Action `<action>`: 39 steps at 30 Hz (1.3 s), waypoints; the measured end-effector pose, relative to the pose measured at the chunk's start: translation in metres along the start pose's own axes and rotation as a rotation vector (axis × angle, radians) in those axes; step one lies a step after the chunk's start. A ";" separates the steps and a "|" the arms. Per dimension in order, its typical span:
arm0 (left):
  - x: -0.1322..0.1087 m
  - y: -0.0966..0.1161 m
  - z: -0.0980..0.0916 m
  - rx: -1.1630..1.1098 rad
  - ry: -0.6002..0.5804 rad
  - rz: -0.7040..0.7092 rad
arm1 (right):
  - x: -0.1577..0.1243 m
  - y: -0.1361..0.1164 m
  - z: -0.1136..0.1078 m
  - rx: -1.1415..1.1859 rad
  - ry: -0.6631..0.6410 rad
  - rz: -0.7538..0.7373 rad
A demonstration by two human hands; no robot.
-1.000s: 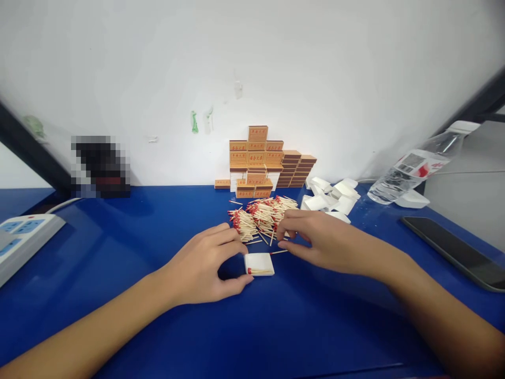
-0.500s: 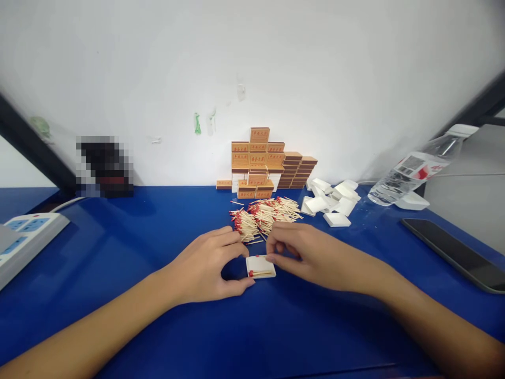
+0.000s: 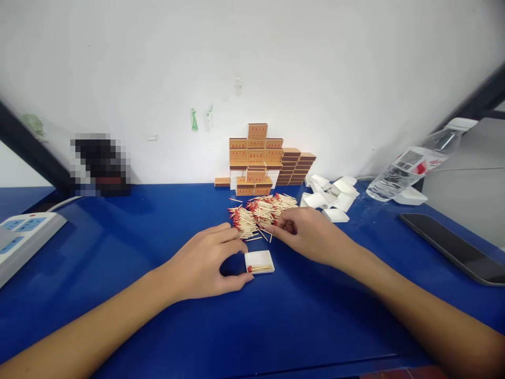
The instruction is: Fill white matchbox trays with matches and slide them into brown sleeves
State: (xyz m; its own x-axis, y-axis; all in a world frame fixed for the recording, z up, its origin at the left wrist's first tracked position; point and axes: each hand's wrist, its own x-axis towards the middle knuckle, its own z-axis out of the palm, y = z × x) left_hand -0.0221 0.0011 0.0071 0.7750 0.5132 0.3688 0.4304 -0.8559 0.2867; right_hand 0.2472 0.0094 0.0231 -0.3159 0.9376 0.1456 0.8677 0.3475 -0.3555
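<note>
My left hand (image 3: 215, 260) rests on the blue table, its thumb and fingers closed round the left end of a small white matchbox tray (image 3: 259, 257). A few red-tipped matches (image 3: 260, 268) lie side by side along the tray's near wall. Just beyond, my right hand (image 3: 305, 231) is at the near right side of a heap of loose matches (image 3: 262, 213). Its thumb and fingers are bent together in a pinch; whether a match is between them cannot be made out. Most match heads in the heap point left.
Behind the heap, printed matchboxes (image 3: 256, 155) stand stacked against the wall. Empty white trays (image 3: 335, 192) are piled to their right, near a leaning water bottle (image 3: 414, 163). A phone (image 3: 453, 247) lies far right, a power strip (image 3: 29, 239) far left.
My right hand has moved from the tray away to the match heap. The match head seen at the tray's far edge is no longer there. My left hand stays at the tray.
</note>
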 end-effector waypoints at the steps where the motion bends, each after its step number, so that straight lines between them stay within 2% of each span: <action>1: 0.000 0.000 0.000 0.002 -0.001 0.001 | 0.000 -0.002 0.004 0.015 0.006 0.019; 5: 0.001 0.000 0.000 0.011 -0.006 0.003 | -0.002 -0.005 0.012 0.004 -0.009 0.052; 10: 0.000 0.000 0.000 0.008 -0.013 0.000 | -0.003 0.000 0.005 -0.029 -0.032 0.044; 12: 0.000 0.000 0.000 0.010 -0.015 -0.005 | -0.005 -0.001 0.000 -0.058 -0.017 -0.027; 15: 0.001 0.000 -0.001 0.015 -0.021 -0.013 | -0.009 -0.008 -0.006 -0.006 -0.023 -0.217; 17: 0.001 0.001 -0.001 0.011 -0.029 -0.013 | -0.013 -0.015 -0.007 0.048 -0.078 -0.328; 20: 0.001 0.000 0.000 0.008 -0.036 -0.007 | -0.018 -0.024 -0.003 0.055 -0.171 -0.403; 25: 0.002 0.000 -0.001 0.013 -0.032 -0.004 | -0.020 -0.026 0.000 0.051 -0.196 -0.409; 31: 0.002 0.003 -0.002 0.000 -0.027 -0.007 | -0.012 -0.011 0.000 -0.019 -0.024 -0.342; 39: 0.001 0.010 0.002 -0.048 -0.007 0.036 | 0.002 -0.013 0.022 0.069 -0.080 -0.318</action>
State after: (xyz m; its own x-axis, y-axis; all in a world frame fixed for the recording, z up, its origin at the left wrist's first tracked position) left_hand -0.0162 -0.0068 0.0081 0.7933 0.4811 0.3732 0.3790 -0.8699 0.3156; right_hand 0.2265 0.0071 0.0074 -0.5981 0.7792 0.1874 0.6937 0.6204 -0.3657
